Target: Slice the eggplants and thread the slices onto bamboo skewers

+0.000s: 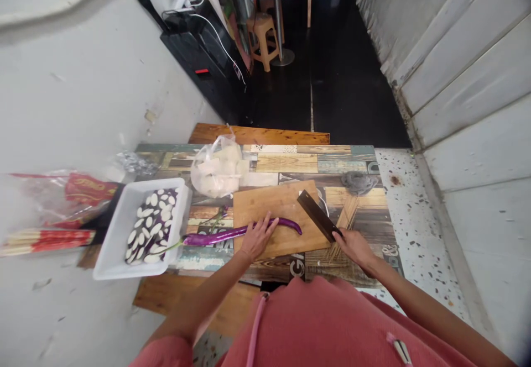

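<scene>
A long purple eggplant (211, 238) lies across the wooden cutting board (274, 198), its green stem end reaching past the board toward the white bin. My left hand (258, 236) rests over the middle of it, fingers closed around its body. In my right hand (353, 248) is a dark cleaver (316, 214), gripped by its handle over the board's right side, its blade apart from the eggplant. The white plastic bin (113, 234) on the left holds many sliced eggplant pieces (154, 223) with pale cut faces.
A clear plastic bag of pale pieces (219, 171) sits behind the board. Thin wooden skewers (347, 212) lie under my right hand, near a crumpled grey bag (359, 182). Red-and-white packages (53, 240) are left of the bin. A stool (262, 35) stands farther back.
</scene>
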`<state>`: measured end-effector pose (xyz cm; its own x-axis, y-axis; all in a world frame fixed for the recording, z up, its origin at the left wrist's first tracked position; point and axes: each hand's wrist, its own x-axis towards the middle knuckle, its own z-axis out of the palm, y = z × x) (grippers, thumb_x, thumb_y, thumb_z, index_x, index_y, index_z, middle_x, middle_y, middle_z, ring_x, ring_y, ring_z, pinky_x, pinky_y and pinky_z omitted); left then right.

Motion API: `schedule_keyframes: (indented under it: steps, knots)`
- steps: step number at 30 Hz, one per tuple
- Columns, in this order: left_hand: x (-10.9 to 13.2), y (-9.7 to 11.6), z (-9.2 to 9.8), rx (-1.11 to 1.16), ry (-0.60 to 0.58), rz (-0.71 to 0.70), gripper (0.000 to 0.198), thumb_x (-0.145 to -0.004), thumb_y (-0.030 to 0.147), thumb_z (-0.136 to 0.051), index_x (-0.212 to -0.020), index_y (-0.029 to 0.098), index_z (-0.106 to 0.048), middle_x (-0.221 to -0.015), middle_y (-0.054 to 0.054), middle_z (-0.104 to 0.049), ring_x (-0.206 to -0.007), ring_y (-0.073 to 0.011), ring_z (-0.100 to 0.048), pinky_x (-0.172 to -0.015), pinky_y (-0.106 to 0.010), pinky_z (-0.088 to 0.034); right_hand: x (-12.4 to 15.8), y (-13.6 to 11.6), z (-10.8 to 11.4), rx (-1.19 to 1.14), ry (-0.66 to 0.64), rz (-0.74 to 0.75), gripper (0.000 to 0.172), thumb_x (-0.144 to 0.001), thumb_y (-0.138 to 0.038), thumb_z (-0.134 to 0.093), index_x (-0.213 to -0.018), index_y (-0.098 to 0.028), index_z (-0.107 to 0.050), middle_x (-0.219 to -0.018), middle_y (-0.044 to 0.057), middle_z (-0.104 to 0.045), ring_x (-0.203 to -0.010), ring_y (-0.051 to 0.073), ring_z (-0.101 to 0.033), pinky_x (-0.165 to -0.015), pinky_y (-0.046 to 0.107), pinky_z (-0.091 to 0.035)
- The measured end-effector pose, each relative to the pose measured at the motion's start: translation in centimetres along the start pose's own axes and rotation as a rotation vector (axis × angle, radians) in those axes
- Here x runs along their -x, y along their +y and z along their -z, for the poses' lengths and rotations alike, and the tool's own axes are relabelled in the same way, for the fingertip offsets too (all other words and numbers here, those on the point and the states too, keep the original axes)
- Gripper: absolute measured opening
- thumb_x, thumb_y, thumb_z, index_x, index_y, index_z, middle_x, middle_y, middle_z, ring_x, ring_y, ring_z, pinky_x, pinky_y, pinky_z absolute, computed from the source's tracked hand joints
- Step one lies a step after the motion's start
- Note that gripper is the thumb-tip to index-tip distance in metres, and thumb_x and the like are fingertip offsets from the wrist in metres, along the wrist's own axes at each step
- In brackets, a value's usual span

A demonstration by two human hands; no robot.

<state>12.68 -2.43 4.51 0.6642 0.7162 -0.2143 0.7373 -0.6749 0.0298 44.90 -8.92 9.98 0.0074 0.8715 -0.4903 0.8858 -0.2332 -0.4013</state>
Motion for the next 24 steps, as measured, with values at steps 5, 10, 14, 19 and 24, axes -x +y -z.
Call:
schedule_keyframes:
  steps: [5, 10, 14, 19, 24]
  knots:
    - [-0.9, 0.2, 0.4, -0.009, 0.032, -0.02, 0.051, -0.087, 0.016, -0.032, -0.136, 0.031, -0.028, -0.118, -0.014, -0.049, -0.102, -0.0253, -0.047, -0.084, -0.041, -0.033, 0.0, 0.1, -0.4, -0.018, 0.006, 0.015, 0.036, -0.089, -0.033, -0.032, -0.083, -0.015, -0.063, -0.076, 0.011, -0.07, -0.075, 0.022, -0.066, -0.063, 0.024, -0.041]
    - [-5.6, 1.2, 4.1, 0.019, 0.199, 0.136, 0.05, -0.087, 0.016, -0.032, -0.135, 0.033, -0.03, -0.114, -0.015, -0.048, -0.096, -0.0248, -0.047, -0.078, -0.042, -0.035, -0.3, 0.8, -0.7, -0.055, 0.006, 0.019, 0.037, -0.088, -0.036, -0.031, -0.082, -0.015, -0.061, -0.072, 0.012, -0.07, -0.071, 0.025, -0.066, -0.06, 0.027, -0.042]
    - [-8.3, 4.3, 7.4, 0.052, 0.301, 0.26, 0.048, -0.088, 0.014, -0.027, -0.133, 0.031, -0.032, -0.111, -0.016, -0.047, -0.091, -0.0241, -0.048, -0.074, -0.041, -0.036, -0.7, 1.3, -0.8, -0.101, -0.004, -0.008, 0.041, -0.087, -0.04, -0.028, -0.077, -0.016, -0.059, -0.057, 0.008, -0.066, -0.057, 0.023, -0.065, -0.053, 0.027, -0.042]
    - [-7.1, 6.5, 9.4, 0.137, 0.307, 0.253, 0.05, -0.088, 0.015, -0.029, -0.136, 0.03, -0.026, -0.117, -0.017, -0.043, -0.094, -0.0243, -0.046, -0.077, -0.043, -0.036, -0.8, 1.4, -0.4, -0.119, -0.024, -0.024, 0.04, -0.086, -0.042, -0.029, -0.073, -0.019, -0.059, -0.044, 0.004, -0.061, -0.05, 0.023, -0.063, -0.049, 0.027, -0.042]
    - [-3.3, 2.3, 6.6, 0.13, 0.203, 0.213, 0.054, -0.085, 0.014, -0.036, -0.136, 0.026, -0.028, -0.113, -0.016, -0.046, -0.094, -0.0247, -0.045, -0.076, -0.04, -0.038, -1.1, 1.0, 0.1, -0.083, -0.014, 0.002, 0.039, -0.086, -0.039, -0.03, -0.073, -0.018, -0.06, -0.048, 0.005, -0.063, -0.056, 0.024, -0.065, -0.052, 0.027, -0.043]
